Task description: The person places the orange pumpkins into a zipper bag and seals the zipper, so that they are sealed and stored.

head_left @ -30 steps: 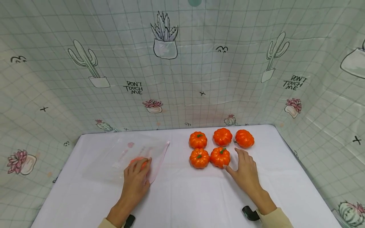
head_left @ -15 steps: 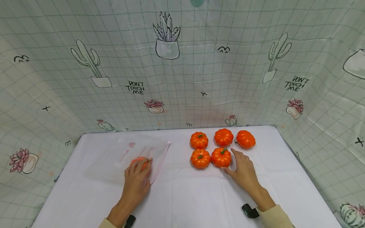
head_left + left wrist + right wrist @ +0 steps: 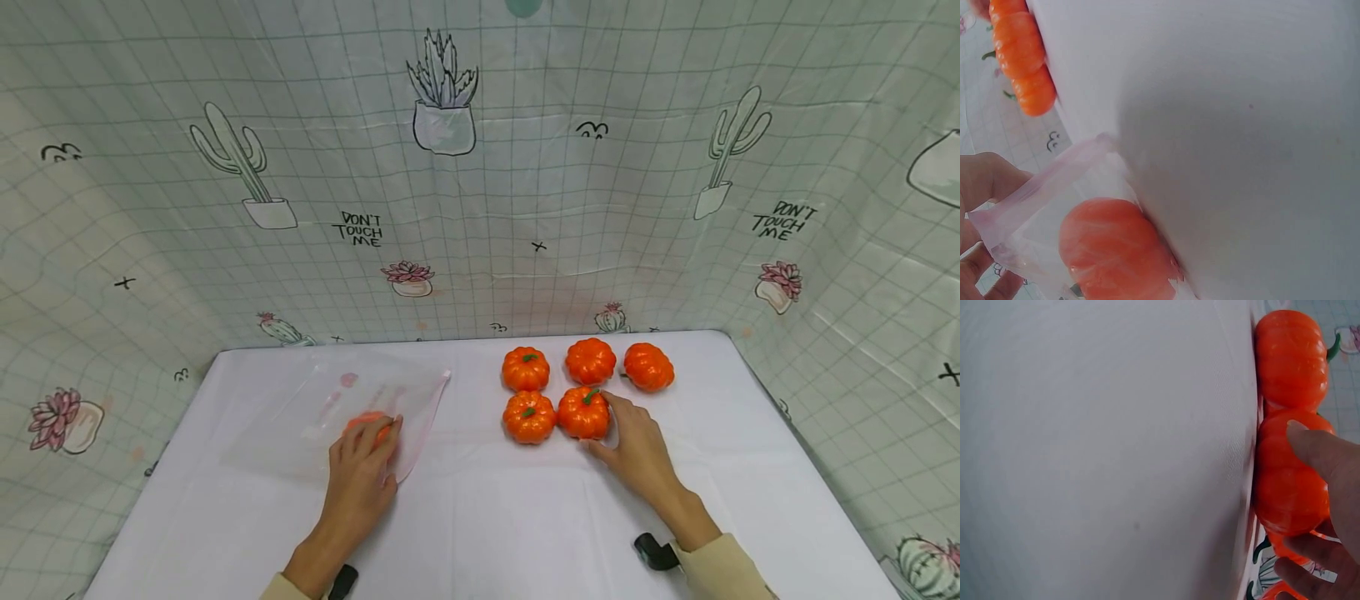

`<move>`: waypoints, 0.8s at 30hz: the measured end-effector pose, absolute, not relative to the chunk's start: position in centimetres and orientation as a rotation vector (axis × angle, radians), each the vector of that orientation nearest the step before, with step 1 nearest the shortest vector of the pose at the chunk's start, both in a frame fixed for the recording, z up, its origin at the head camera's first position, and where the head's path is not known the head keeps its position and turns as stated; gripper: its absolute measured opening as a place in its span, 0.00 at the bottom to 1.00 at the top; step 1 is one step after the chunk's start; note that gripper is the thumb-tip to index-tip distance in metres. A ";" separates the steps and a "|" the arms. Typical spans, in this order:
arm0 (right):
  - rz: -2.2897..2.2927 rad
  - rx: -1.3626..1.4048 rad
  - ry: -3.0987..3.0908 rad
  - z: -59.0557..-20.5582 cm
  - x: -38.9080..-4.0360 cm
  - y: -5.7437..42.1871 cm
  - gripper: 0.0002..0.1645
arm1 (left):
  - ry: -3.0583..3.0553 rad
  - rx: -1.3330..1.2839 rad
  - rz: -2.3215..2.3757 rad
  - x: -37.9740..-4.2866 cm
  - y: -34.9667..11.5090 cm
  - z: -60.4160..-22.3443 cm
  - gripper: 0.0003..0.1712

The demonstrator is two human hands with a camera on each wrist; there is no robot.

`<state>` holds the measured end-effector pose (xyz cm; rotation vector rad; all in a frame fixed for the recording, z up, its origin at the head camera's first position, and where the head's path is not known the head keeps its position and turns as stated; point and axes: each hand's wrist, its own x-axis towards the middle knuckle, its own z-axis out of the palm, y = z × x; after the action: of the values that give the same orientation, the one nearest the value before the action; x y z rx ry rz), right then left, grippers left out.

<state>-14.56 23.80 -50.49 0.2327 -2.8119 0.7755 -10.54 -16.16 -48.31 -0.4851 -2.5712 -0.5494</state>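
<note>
A clear plastic bag (image 3: 292, 425) with a pink-edged mouth lies on the left side of the table, one orange toy pumpkin (image 3: 1113, 250) inside it. My left hand (image 3: 360, 475) holds the bag near its mouth, thumb and fingers about the pink edge (image 3: 1041, 187) in the left wrist view. On the right, my right hand (image 3: 637, 450) grips the front right pumpkin (image 3: 583, 413), thumb on its near side and fingers round the far side. That pumpkin still sits among the others, beside the front left pumpkin (image 3: 528, 417).
Behind stand three more orange pumpkins: one at the back left (image 3: 525, 368), one in the middle (image 3: 590, 361) and one at the right (image 3: 648, 367), tipped on its side. A white cloth covers the table (image 3: 495, 525). A printed curtain (image 3: 495, 192) surrounds it.
My right hand has moved slightly left and its fingers have closed in around the front right pumpkin. My left hand and the bag have stayed put.
</note>
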 end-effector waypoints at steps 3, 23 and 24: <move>0.765 0.213 -2.811 -50.5 -14.6 23.7 0.49 | -2.587 -0.483 -0.541 -10.6 -16.2 -48.3 0.45; 0.800 0.117 -2.781 -47.4 -12.5 22.8 0.49 | -2.570 -0.472 -0.555 -10.7 -16.3 -48.3 0.45; 0.809 0.127 -2.777 -47.3 -12.4 22.6 0.49 | -2.570 -0.472 -0.552 -10.7 -16.3 -48.3 0.45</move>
<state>-12.36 22.56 -47.25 0.1275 -2.7765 0.8090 -10.65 -16.28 -48.26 -0.4723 -2.5702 -0.5522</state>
